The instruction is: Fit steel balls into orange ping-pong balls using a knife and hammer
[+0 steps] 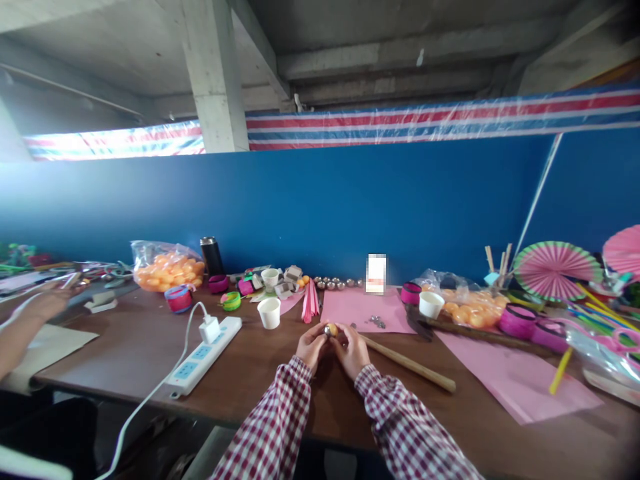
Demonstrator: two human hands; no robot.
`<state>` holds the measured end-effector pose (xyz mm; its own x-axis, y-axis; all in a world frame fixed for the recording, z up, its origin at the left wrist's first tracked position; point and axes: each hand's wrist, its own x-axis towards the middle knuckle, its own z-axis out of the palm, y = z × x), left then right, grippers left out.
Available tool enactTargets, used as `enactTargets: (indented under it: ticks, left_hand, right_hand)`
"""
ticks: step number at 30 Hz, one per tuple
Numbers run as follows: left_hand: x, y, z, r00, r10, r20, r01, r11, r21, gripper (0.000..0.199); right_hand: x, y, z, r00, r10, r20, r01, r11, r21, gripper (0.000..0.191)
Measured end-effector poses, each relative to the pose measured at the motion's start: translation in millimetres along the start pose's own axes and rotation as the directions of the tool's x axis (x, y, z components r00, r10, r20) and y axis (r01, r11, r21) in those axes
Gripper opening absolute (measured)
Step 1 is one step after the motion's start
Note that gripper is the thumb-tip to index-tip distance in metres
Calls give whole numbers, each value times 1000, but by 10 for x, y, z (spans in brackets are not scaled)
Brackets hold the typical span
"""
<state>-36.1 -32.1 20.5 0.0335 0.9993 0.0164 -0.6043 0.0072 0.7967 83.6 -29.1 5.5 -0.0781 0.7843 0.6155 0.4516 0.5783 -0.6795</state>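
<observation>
Close to the table's middle, my left hand [311, 347] and my right hand [353, 349] meet around a small ball [331, 330], silvery on its left side and orange on its right. Fingers of both hands are closed on it. Just beyond lies a pink sheet [357, 308] with a few small metal pieces [376, 322] on it. A row of silver balls [336, 283] lines the sheet's far side. A wooden stick [410, 363] slants away to the right of my right hand; its far end is partly hidden.
Left stand a white power strip [205, 357] with a plugged-in charger, and a paper cup [269, 313]. Bags of orange balls [170, 270] sit at both sides. A co-worker's hand [53, 298] is at far left. Paper fans [557, 270] stand right; a blue partition [320, 200] rises behind.
</observation>
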Motion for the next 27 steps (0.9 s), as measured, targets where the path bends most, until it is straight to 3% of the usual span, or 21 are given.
enactTargets:
  ticks: [6, 17, 27]
  left_hand:
    - [33, -38, -6, 998, -25, -55, 25, 1000, 11, 41]
    - [65, -76, -44, 997, -46, -59, 46, 999, -10, 38]
    - [60, -73, -40, 1000, 1, -24, -1, 1000, -19, 39]
  right_hand:
    - [6, 16, -1, 1000, -4, -22, 4, 1000, -9, 35]
    - [6, 26, 0, 998, -16, -61, 15, 1000, -21, 31]
    - [1, 47, -1, 999, -14, -45, 13, 1000, -22, 33]
